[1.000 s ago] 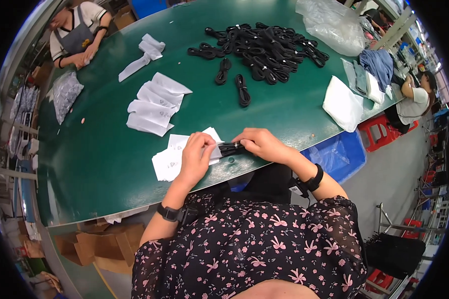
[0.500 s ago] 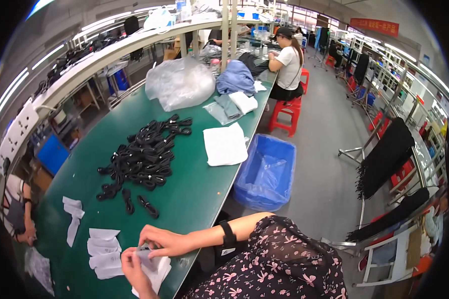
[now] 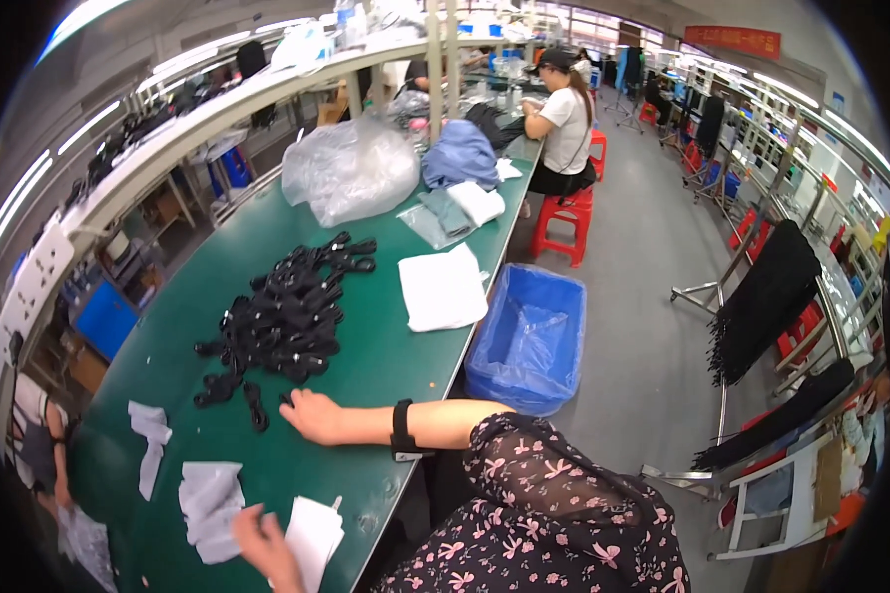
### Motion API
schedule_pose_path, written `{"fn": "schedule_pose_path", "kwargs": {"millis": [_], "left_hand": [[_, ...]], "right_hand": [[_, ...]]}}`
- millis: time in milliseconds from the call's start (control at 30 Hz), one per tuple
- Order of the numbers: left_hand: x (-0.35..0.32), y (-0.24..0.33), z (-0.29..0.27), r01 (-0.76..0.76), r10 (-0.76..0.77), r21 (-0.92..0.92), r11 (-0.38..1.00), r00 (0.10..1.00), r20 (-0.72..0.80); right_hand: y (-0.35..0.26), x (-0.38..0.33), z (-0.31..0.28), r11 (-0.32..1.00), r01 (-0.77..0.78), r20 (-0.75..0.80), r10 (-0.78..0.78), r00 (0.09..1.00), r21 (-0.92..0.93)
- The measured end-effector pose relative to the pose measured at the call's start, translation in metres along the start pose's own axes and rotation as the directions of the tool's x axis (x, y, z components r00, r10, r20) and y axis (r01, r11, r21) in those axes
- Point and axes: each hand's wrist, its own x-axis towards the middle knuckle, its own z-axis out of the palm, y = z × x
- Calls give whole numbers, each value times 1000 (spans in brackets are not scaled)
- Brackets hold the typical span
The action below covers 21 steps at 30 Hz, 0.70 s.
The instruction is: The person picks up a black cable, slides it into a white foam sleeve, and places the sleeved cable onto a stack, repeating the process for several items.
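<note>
My right hand (image 3: 314,416) reaches over the green table with its fingers closed on a small bundle of black cord (image 3: 285,401), mostly hidden under the fingertips. Just beyond it lies a heap of similar black cord bundles (image 3: 285,314), one loose bundle (image 3: 255,406) at its near edge. My left hand (image 3: 267,550) is slightly blurred, its fingers apart and nothing seen in them. It hovers between a stack of white paper-like sheets (image 3: 312,539) and a row of overlapping thin pale bags or slips (image 3: 211,499). More pale slips (image 3: 149,440) lie farther left.
White folded cloth (image 3: 443,288), a clear plastic bag (image 3: 354,170) and blue fabric (image 3: 462,155) lie farther up the green table (image 3: 366,366). A blue lined bin (image 3: 526,341) stands at its right edge. One co-worker (image 3: 567,124) sits at the far end; another (image 3: 42,440) is at left.
My right hand has left the small greyish piece both hands held and moved up to the loose cord bundle. My left hand has parted from it and shifted slightly down.
</note>
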Motion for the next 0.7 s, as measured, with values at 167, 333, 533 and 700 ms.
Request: {"fn": "schedule_pose_path", "kwargs": {"millis": [167,333,533,700], "left_hand": [[-29,19,47,-259,223,164,952,952,211],[-17,38,56,-121,103,120,985,984,142],[-28,35,45,118,-116,-16,993,988,99],[-32,34,40,271,-259,-175,947,962,87]], "right_hand": [[-6,-12,-38,878,-319,248,241,938,356],[4,-51,-68,385,-497,500,101,860,778],[-19,-89,-76,663,-14,204,-211,956,749],[-39,-101,-98,803,223,154,-361,920,553]]}}
